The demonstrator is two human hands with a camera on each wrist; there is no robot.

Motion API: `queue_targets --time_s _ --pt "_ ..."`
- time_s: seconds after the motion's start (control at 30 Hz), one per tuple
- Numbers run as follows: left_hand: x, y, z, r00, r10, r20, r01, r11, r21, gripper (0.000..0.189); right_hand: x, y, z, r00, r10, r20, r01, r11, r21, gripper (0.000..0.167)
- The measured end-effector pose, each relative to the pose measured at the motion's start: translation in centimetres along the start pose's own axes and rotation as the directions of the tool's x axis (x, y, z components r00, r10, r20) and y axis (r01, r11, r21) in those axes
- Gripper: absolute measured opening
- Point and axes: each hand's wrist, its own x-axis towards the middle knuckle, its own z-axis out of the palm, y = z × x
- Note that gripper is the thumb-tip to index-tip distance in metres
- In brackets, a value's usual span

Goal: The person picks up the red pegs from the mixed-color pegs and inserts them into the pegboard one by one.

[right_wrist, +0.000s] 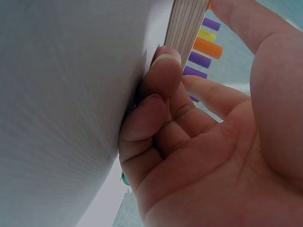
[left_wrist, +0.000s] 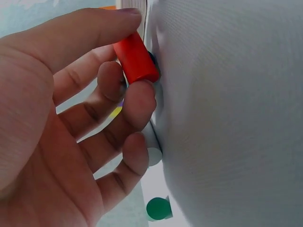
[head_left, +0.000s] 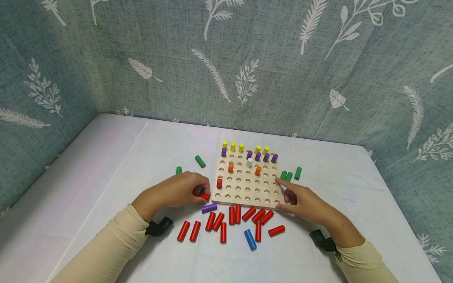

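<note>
My left hand (head_left: 180, 190) pinches a red peg (left_wrist: 137, 59) between thumb and fingers, low over the table just left of the wooden pegboard (head_left: 244, 192). Part of a dark blue peg (head_left: 202, 190) shows behind those fingers. At the board's front right corner my right hand (head_left: 301, 198) holds the edge, thumb at the front and index finger on the right side; its other fingers curl beside the board. Yellow pegs (head_left: 241, 147) and purple pegs (head_left: 266, 157) stand in the back rows. A white peg (head_left: 249, 162), two orange ones (head_left: 258, 171) and one red peg (head_left: 219, 183) stand farther forward.
Several loose red pegs (head_left: 223, 232) lie before the board, along with a blue peg (head_left: 250, 239) and a purple peg (head_left: 209, 208). Green pegs (head_left: 298, 173) lie right of the board, others (head_left: 200, 161) left. A patterned cloth (head_left: 226, 78) hangs behind the white-covered table (head_left: 141, 137).
</note>
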Motion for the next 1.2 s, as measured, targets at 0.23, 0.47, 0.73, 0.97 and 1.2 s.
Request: queue_targets --time_s 0.23,0.47,0.73,0.97,1.2 --pt "0.09 0.30 -0.04 0.999 -0.036 -0.011 0.036 0.999 -0.038 0.018 -0.05 0.01 -0.01 1.000 0.003 -0.002 -0.003 1.000 -0.005 0.083" --pt "0.18 0.43 -0.03 0.997 -0.079 -0.018 0.078 0.996 -0.047 0.018 -0.04 0.07 -0.01 1.000 0.002 0.000 -0.002 1.000 -0.004 0.083" --pt "0.27 0.52 -0.19 0.996 -0.073 -0.045 0.070 0.996 -0.056 0.019 -0.07 0.04 0.04 1.000 -0.007 -0.004 0.007 1.000 -0.007 0.083" --pt "0.27 0.65 -0.41 0.995 -0.069 -0.068 0.063 0.995 -0.077 0.017 -0.06 0.05 0.07 1.000 -0.002 -0.004 0.002 1.000 -0.003 0.083" --pt "0.20 0.81 -0.52 0.993 -0.049 -0.107 0.041 0.996 -0.075 0.016 -0.01 -0.01 0.03 1.000 -0.001 -0.003 0.001 1.000 -0.006 0.083"
